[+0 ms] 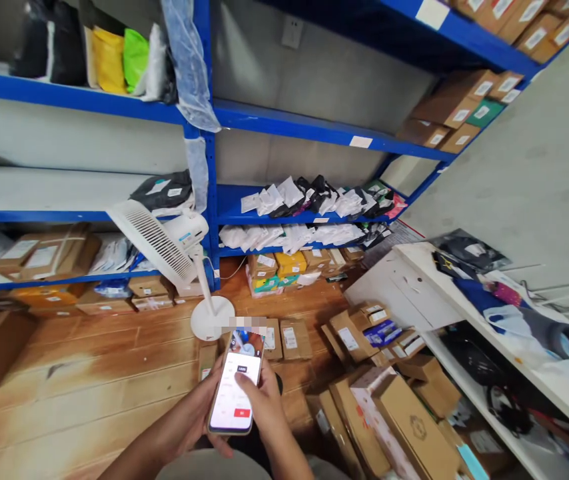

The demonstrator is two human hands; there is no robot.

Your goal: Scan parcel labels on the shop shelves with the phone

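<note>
A smartphone (229, 400) with a lit, mostly white screen is held upright before my body, at the bottom middle of the head view. My left hand (203, 413) wraps round its left side and lower back, with fingertips showing below the lower edge. My right hand (267, 400) grips the right side, its thumb lying on the screen. A red button shows near the screen's bottom, and a camera picture fills its top. The fingers behind the phone are hidden. Just beyond it stands a white fan (204, 283) on a round base.
Blue shelves (289, 123) along the wall carry bagged parcels (289, 193) and cardboard boxes (459, 100). More boxes (414, 427) are piled on the floor at right, beside a white desk (464, 287) with clutter on it. Small cartons (294, 339) lie on the wooden floor beyond the phone.
</note>
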